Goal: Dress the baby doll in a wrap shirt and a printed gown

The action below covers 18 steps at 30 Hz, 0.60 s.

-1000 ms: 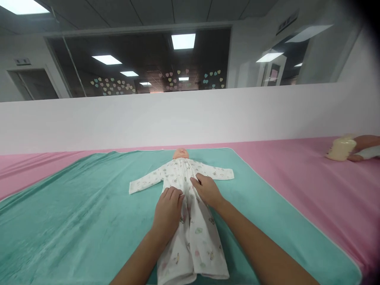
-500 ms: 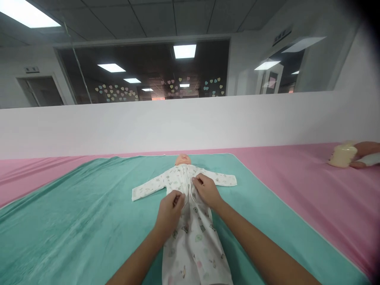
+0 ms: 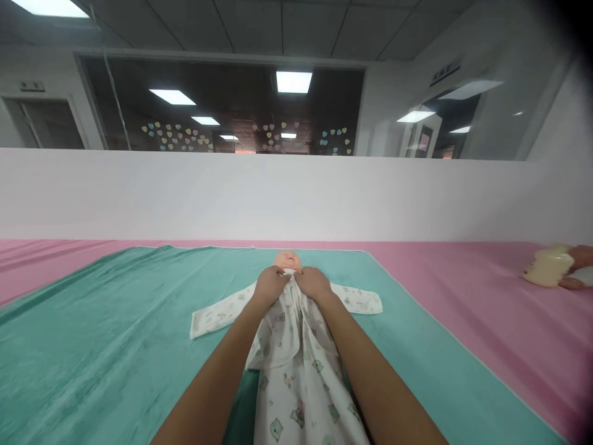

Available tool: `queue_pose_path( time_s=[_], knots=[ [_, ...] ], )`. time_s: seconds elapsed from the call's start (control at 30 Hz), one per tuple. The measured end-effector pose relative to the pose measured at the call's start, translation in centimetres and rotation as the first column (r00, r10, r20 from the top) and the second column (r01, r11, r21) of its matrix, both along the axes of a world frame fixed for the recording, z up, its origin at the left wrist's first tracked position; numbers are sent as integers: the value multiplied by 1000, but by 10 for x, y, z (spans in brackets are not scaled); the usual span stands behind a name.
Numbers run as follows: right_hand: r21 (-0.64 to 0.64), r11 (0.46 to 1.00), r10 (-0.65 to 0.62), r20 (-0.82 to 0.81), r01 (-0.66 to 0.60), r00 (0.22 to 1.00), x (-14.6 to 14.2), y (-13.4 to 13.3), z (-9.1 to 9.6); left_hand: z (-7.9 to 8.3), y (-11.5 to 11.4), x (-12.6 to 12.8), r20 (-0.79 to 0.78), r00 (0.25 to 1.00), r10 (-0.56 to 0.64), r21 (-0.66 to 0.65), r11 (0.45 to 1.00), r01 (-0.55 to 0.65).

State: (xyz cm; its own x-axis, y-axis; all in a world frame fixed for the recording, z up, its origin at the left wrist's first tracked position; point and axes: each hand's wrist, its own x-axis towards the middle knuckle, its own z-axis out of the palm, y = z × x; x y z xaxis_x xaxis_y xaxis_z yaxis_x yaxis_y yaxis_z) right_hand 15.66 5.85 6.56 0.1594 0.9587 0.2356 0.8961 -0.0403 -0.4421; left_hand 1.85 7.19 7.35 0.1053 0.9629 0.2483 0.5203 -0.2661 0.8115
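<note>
A baby doll [image 3: 287,259] lies on its back on a teal blanket [image 3: 115,327], dressed in a white printed romper [image 3: 296,364] with both sleeves spread out flat. My left hand [image 3: 270,285] and my right hand [image 3: 314,284] sit side by side at the doll's upper chest, just below its chin. Both hands are closed, pinching the two front edges of the romper near the collar. My forearms stretch along the doll's body and hide part of the romper's front.
The blanket lies on a pink surface [image 3: 486,309] backed by a low white wall [image 3: 296,198]. At the far right another person's hand [image 3: 579,272] holds a cream bottle [image 3: 548,268]. A dark window with heart stickers runs above the wall.
Both hands moved up the romper's front from the doll's belly to its collar, and they now sit close together. The view has shifted closer and a little to the right.
</note>
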Motion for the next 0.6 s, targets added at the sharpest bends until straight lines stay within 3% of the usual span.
queue_pose_path(
  time_s=[0.23,0.37,0.5,0.6],
  knots=[
    [212,977,32,-37,-23,999,-11,4,5,8,2,-5,157,985,-72,-90,992,87],
    [382,924,108,-208,-21,972,-20,1,6,10,0,-5,322,935,-146,-162,965,206],
    [381,925,158,-414,13,896,-16,-2,0,6,-1,-4,415,898,-144,-182,954,238],
    [375,927,191,-454,-8,870,-11,-4,-5,3,-1,-2,439,889,-128,-185,956,229]
  ],
)
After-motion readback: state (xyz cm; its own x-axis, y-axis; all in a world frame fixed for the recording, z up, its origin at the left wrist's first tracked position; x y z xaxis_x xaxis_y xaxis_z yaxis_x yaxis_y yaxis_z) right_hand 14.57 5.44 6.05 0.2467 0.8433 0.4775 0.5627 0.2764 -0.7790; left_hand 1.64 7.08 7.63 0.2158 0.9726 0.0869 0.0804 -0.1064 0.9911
